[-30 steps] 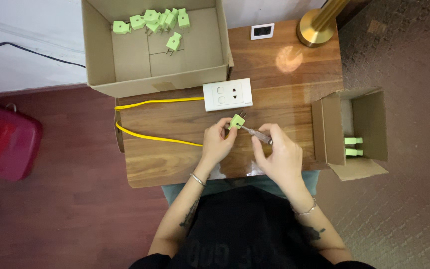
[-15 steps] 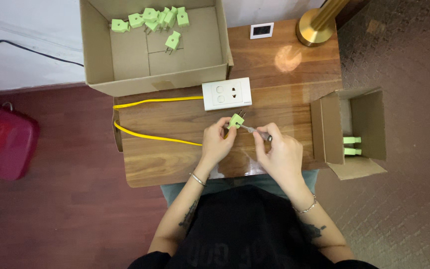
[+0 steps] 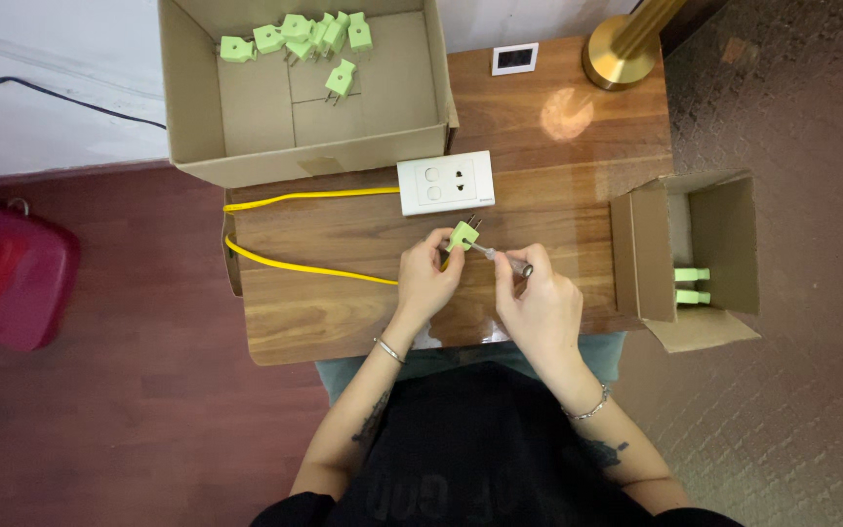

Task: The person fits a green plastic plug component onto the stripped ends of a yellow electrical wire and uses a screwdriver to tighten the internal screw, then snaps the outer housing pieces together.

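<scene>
- Little has shifted since half a second ago: both hands stay at the same spot over the wooden table (image 3: 343, 322), and the screwdriver's tip stays against the green plug.
- Left hand (image 3: 426, 278) pinches the green plug (image 3: 462, 235) between thumb and fingers, holding it just above the table, below the white socket plate (image 3: 445, 182); the plug's metal pins point up towards that plate.
- Right hand (image 3: 539, 307) is closed around a small screwdriver (image 3: 505, 258), its shaft angled to the plug's side.
- A yellow cable (image 3: 295, 265) runs from the plug leftward, loops at the table's edge and returns to the socket plate.
- Large cardboard box (image 3: 192, 117) at the table's far side, open at the top, holds a cluster of loose green plugs (image 3: 300, 37) along its far wall, with one lying apart nearer the middle.
- Small cardboard box (image 3: 734, 234) beside the table's right end, also open, holds two green plugs (image 3: 692, 285) side by side.
- Brass lamp base (image 3: 619, 57) and a small white square device (image 3: 515, 59) stand at the far right corner, unchanged.
</scene>
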